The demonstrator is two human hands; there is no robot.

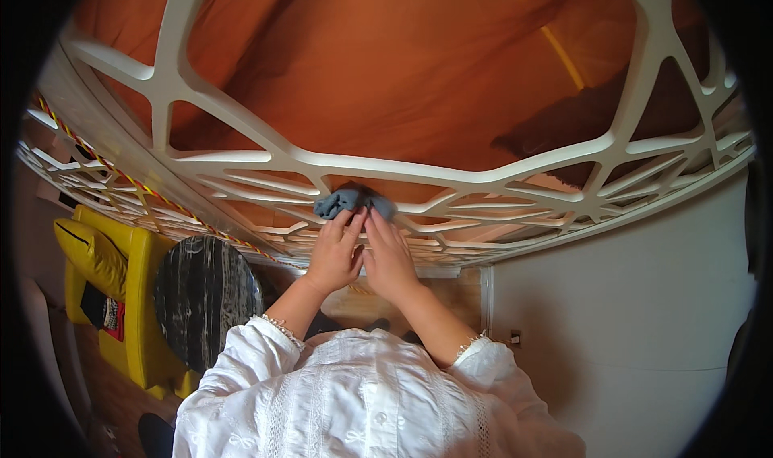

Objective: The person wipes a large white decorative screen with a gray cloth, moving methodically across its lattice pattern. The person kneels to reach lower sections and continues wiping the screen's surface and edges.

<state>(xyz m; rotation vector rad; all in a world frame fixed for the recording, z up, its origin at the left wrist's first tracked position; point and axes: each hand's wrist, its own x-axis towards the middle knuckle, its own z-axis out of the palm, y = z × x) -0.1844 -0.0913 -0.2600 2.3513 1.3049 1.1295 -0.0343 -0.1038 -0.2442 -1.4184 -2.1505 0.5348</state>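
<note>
Both of my hands are raised close together in front of a white openwork lattice screen [386, 163]. My left hand [335, 252] and my right hand [389, 255] pinch a bunched grey-blue cloth [338, 203] between their fingertips, with the thumbs nearly touching. The cloth lies against the lattice bars, its right part blurred. Orange fabric [386, 65] with a yellow stripe hangs behind the screen, and a dark frayed-edged cloth [567, 119] shows at its right. Which bar the cloth touches is hidden by the fingers.
A red and yellow twisted rope [145, 187] runs down at the left. Below it stand a round black marbled table [208, 295] and a yellow armchair [142, 313] with a yellow cushion [90, 258]. A pale wall [622, 301] with a socket [515, 338] is at the right.
</note>
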